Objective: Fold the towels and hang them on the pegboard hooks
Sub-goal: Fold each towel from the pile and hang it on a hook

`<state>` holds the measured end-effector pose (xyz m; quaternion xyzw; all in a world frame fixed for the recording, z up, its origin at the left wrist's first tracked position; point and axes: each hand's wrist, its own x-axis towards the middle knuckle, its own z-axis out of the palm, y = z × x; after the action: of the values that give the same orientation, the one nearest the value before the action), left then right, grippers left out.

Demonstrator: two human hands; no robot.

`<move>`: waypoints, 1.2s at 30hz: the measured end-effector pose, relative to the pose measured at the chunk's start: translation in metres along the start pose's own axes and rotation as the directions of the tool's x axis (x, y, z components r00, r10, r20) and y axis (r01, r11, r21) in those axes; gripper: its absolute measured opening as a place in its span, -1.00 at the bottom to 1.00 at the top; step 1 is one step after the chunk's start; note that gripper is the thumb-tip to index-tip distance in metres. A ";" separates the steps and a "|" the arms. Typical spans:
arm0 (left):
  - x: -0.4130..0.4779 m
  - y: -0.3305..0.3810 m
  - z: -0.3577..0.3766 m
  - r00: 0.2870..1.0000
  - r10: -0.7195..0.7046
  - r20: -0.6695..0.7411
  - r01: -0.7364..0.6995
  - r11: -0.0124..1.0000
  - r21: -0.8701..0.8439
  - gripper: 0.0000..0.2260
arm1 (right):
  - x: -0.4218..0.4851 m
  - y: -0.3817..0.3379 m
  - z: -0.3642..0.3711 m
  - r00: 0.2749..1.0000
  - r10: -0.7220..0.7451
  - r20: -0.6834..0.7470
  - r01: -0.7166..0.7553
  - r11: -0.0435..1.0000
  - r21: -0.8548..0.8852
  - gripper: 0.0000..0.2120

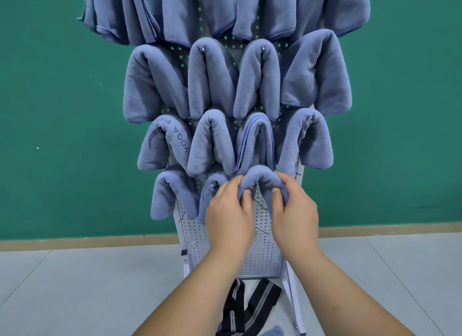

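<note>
The job looks well on. From the left edge of the pegboard [265, 255] across, the upper rows carry hung towels [155, 85], folded and draped over their hooks. In the lowest filled row an outer towel [172, 193] hangs in full view, and a second towel [212, 193] sits partly behind the left hand [230, 215]. That hand pinches the left leg of the held towel [261, 177], thumb in front and fingers curled over the cloth. The towel arches between the hands in the third place of that row, apparently being set over a hook hidden beneath it. The right hand [295, 215] clamps the right leg the same way, so the hands sit near each other but apart, with bare board between them. Right of them the last place in the row looks unfilled. A bare hook [260, 232] shows lower down, so a few hangings seem left. A blue scrap [273, 330] at the bottom edge, beside a striped strap [250, 305], may be another towel.
</note>
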<state>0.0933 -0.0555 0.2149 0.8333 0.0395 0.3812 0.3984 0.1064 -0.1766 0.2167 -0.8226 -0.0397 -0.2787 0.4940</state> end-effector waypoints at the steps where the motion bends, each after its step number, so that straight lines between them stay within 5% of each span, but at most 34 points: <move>1: 0.002 -0.005 0.003 1.000 -0.018 0.008 0.018 1.000 0.005 -0.77 | 0.003 0.004 0.004 1.000 0.013 0.003 -0.013 1.000 -0.011 -0.71; 8: 0.021 -0.012 0.026 0.981 -0.143 -0.130 0.129 0.986 -0.109 -0.77 | 0.026 0.018 0.029 0.998 0.009 -0.069 -0.009 1.000 -0.006 -0.68; 18: 0.007 -0.046 0.060 0.996 -0.064 0.059 0.066 0.997 -0.036 -0.95 | 0.020 0.051 0.044 0.995 -0.064 0.072 0.076 0.978 -0.192 -0.65; 28: -0.027 -0.067 0.051 0.992 -0.032 0.120 0.030 0.999 0.019 -0.60 | -0.011 0.071 0.032 0.978 -0.110 0.179 0.166 0.925 -0.343 -0.41; 32: -0.055 -0.094 0.030 0.943 -0.079 0.324 0.039 0.991 0.128 -0.55 | -0.037 0.088 0.020 0.953 -0.155 0.259 0.259 0.862 -0.435 -0.36; 36: -0.064 -0.118 -0.002 0.784 -0.130 0.607 -0.023 0.971 0.237 -0.46 | -0.062 0.103 0.009 0.895 -0.186 0.406 0.393 0.758 -0.521 -0.35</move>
<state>0.0742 0.0021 0.0954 0.9511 -0.0253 0.0686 0.3000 0.0931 -0.2086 0.1008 -0.9527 -0.1616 -0.2096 0.1497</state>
